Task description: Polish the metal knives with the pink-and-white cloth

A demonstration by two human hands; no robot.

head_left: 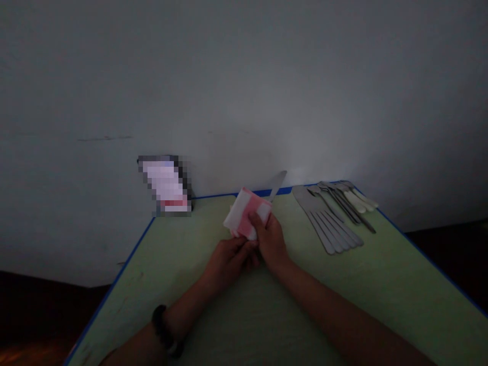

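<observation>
A folded pink-and-white cloth [247, 211] is in my right hand [272, 241], with the thumb pressed on its front. Out from behind the cloth's upper right side sticks the blade of a table knife [279, 184], tilted up to the right. My left hand [232, 262] is closed just below the cloth, in line with the blade. Cloth and fingers hide the knife's handle. Both hands meet above the middle of the table.
On the right of the green, blue-edged table [171, 259] lies a row of table knives [335, 236]. Beside them are dark-handled cutlery [343, 203] and several white-handled pieces [356, 198]. A phone with a blurred screen [165, 185] leans against the grey wall [244, 91] at the back left.
</observation>
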